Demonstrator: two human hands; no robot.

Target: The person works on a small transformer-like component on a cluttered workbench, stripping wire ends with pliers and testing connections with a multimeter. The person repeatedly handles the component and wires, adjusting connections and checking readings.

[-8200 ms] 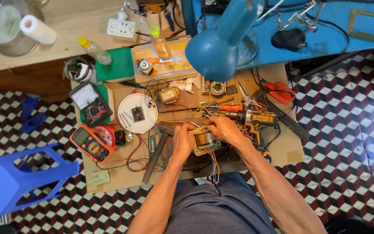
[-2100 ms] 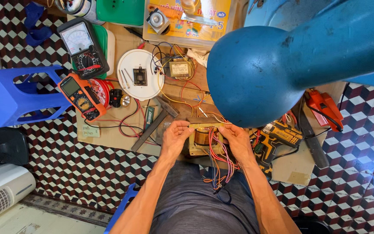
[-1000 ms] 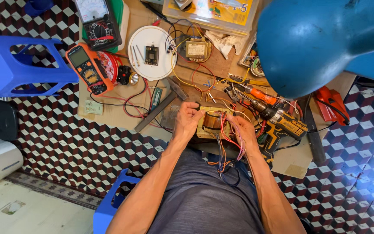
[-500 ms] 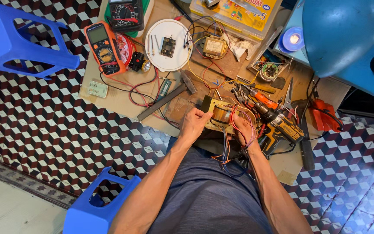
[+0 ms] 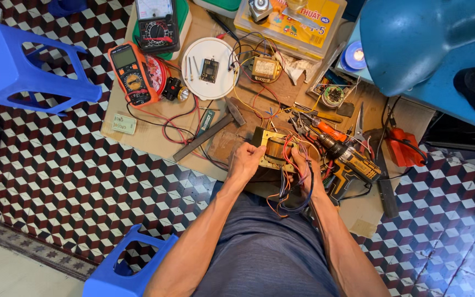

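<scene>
Transformer (image 5: 275, 149) with a copper-coloured winding sits on the low wooden board (image 5: 155, 137) between both hands, its long axis running left to right across the person's front, so each hand takes one end. The left hand (image 5: 244, 163) has its fingers curled shut on the near-left corner of the frame; the right hand (image 5: 302, 171) closes on the right end, with red, orange and blue wires (image 5: 290, 201) trailing over its wrist toward the lap. Both hands lie about equally near. A hammer (image 5: 207, 131) lies just to the left, a yellow cordless drill (image 5: 353, 165) just to the right. Against half a second ago, the grip is the same; the view has swung, the orange multimeter (image 5: 130, 74) now showing further from the top edge.
</scene>
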